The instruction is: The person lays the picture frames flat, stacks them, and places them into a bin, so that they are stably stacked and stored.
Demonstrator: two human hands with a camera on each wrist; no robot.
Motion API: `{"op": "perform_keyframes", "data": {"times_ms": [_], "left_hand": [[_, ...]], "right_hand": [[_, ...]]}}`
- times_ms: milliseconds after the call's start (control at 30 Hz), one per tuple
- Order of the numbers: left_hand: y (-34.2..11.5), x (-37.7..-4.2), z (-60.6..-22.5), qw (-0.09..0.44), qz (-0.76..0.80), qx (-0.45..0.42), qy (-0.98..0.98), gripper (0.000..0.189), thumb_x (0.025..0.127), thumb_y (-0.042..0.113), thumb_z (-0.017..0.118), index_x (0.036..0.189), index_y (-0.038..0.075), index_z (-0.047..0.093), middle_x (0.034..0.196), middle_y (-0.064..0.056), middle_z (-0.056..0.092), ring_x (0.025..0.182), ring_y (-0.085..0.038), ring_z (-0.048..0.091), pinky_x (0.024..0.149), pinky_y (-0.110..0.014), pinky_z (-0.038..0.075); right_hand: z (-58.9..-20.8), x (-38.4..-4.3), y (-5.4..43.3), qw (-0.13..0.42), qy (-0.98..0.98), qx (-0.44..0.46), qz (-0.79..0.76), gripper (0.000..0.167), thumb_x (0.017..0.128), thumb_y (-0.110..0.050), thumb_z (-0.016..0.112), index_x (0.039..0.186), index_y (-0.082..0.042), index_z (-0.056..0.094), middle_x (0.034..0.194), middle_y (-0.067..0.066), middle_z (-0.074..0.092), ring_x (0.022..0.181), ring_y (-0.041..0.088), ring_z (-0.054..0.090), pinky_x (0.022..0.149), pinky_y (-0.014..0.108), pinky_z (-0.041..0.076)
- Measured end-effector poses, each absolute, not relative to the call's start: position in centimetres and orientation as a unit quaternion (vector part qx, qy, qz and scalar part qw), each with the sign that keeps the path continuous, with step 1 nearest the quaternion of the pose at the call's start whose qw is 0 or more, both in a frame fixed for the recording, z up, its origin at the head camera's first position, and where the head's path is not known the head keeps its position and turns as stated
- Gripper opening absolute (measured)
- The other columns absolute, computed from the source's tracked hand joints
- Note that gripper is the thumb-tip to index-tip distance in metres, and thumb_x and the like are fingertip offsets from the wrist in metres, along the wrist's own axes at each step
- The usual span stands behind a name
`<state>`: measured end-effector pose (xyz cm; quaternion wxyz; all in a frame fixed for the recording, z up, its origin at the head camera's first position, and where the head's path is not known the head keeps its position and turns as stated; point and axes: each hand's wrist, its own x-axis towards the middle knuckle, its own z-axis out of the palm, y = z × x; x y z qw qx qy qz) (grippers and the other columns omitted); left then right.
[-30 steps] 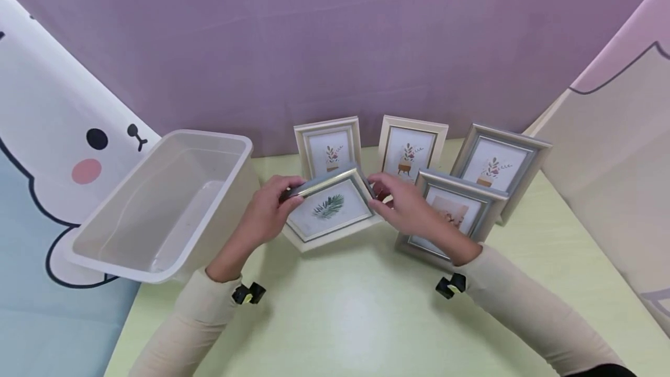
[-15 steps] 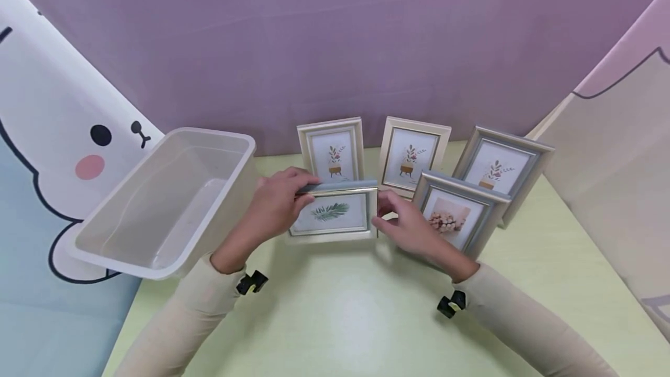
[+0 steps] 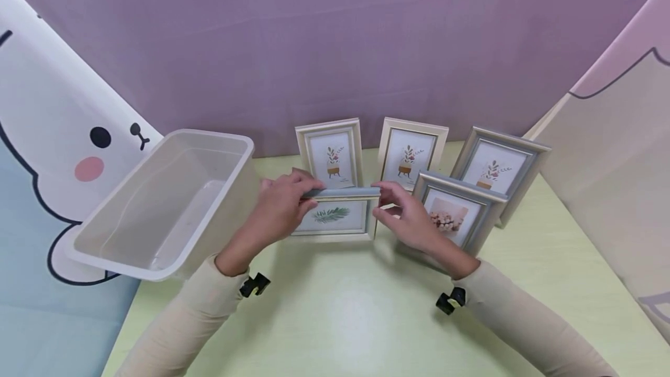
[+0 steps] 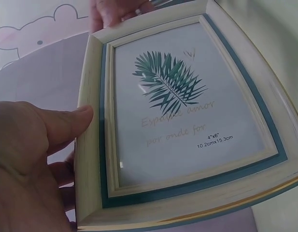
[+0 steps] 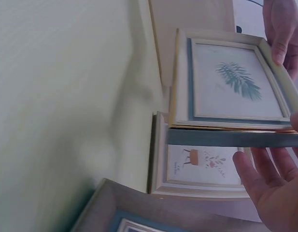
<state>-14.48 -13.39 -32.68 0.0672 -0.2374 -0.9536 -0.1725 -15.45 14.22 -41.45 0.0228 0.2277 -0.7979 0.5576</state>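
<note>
A cream picture frame (image 3: 335, 214) with a green leaf print is held on its long side in front of the back row. My left hand (image 3: 277, 208) grips its left end, the thumb on the cream border in the left wrist view and the other fingers behind. My right hand (image 3: 408, 217) pinches the upper right corner; in the right wrist view its thumb overlaps the edge and the fingers are spread behind. The frame's side edge (image 5: 231, 137) is blue-grey. Just behind it stands a cream frame (image 3: 332, 156) with a potted plant print, its lower part hidden.
Another cream frame (image 3: 410, 153) stands behind my right hand. To its right are a silver-grey plant frame (image 3: 494, 164) and, in front, a silver-grey blossom frame (image 3: 450, 214), partly covered by my forearm. A translucent plastic tub (image 3: 230, 202) stands left on the pale green table (image 3: 350, 324).
Both hands have turned the leaf frame from a slant to level and lowered its top edge. My left hand has shifted right along with it, and the other frames stay put.
</note>
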Motion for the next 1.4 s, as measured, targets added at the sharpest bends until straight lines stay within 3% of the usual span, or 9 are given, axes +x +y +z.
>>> {"op": "perform_keyframes", "data": {"times_ms": [333, 567, 733, 1000, 1300, 1400], "left_hand": [[-13.3, -14.5, -33.2, 0.066, -0.182, -0.245, -0.95, 0.033, 0.094, 0.021, 0.073, 0.127, 0.019, 0.071, 0.126, -0.005, 0.069, 0.115, -0.03, 0.065, 0.083, -0.047, 0.039], [-13.4, -14.6, -33.0, 0.06, -0.207, -0.242, -0.946, 0.033, 0.094, 0.022, 0.074, 0.126, 0.018, 0.072, 0.127, -0.005, 0.07, 0.116, -0.031, 0.065, 0.084, -0.049, 0.04], [-14.1, -14.9, -33.0, 0.061, -0.214, -0.232, -0.947, 0.03, 0.091, 0.019, 0.075, 0.121, 0.017, 0.074, 0.115, -0.007, 0.073, 0.105, -0.03, 0.066, 0.09, -0.055, 0.045], [-16.2, -15.0, -33.0, 0.048, -0.294, -0.207, -0.932, 0.029, 0.09, 0.006, 0.075, 0.118, 0.008, 0.072, 0.11, -0.012, 0.071, 0.095, -0.026, 0.064, 0.082, -0.041, 0.054], [-18.0, -15.2, -33.7, 0.008, -0.418, -0.17, -0.892, 0.034, 0.09, 0.005, 0.076, 0.123, 0.002, 0.068, 0.11, -0.016, 0.07, 0.1, -0.029, 0.069, 0.085, -0.037, 0.059], [-18.7, -15.7, -34.4, -0.016, -0.462, -0.174, -0.87, 0.043, 0.091, 0.005, 0.076, 0.132, 0.001, 0.063, 0.121, -0.018, 0.067, 0.11, -0.032, 0.065, 0.093, -0.041, 0.057]], "right_hand": [[-40.6, -15.7, 14.3, 0.04, -0.802, 0.231, 0.55, 0.034, 0.096, -0.007, 0.069, 0.129, -0.007, 0.063, 0.108, 0.014, 0.074, 0.099, 0.02, 0.07, 0.079, 0.025, 0.061], [-40.2, -15.7, 14.5, 0.053, -0.797, 0.224, 0.558, 0.033, 0.093, -0.003, 0.071, 0.126, -0.006, 0.066, 0.104, 0.016, 0.074, 0.095, 0.019, 0.071, 0.076, 0.024, 0.062], [-40.0, -15.7, 14.7, 0.064, -0.803, 0.223, 0.549, 0.033, 0.094, -0.003, 0.071, 0.126, -0.003, 0.065, 0.1, 0.017, 0.074, 0.092, 0.011, 0.07, 0.076, 0.023, 0.062], [-39.7, -15.6, 15.8, 0.086, -0.812, 0.217, 0.535, 0.035, 0.094, -0.001, 0.07, 0.128, -0.002, 0.063, 0.092, 0.016, 0.07, 0.078, 0.011, 0.066, 0.07, 0.019, 0.059], [-39.5, -15.6, 16.6, 0.101, -0.81, 0.229, 0.53, 0.033, 0.095, -0.002, 0.068, 0.128, -0.004, 0.063, 0.087, 0.011, 0.062, 0.069, 0.009, 0.057, 0.06, 0.019, 0.052], [-39.5, -15.6, 16.6, 0.105, -0.809, 0.231, 0.53, 0.033, 0.095, -0.001, 0.068, 0.127, -0.005, 0.064, 0.085, 0.009, 0.06, 0.065, 0.007, 0.052, 0.055, 0.02, 0.048]]}}
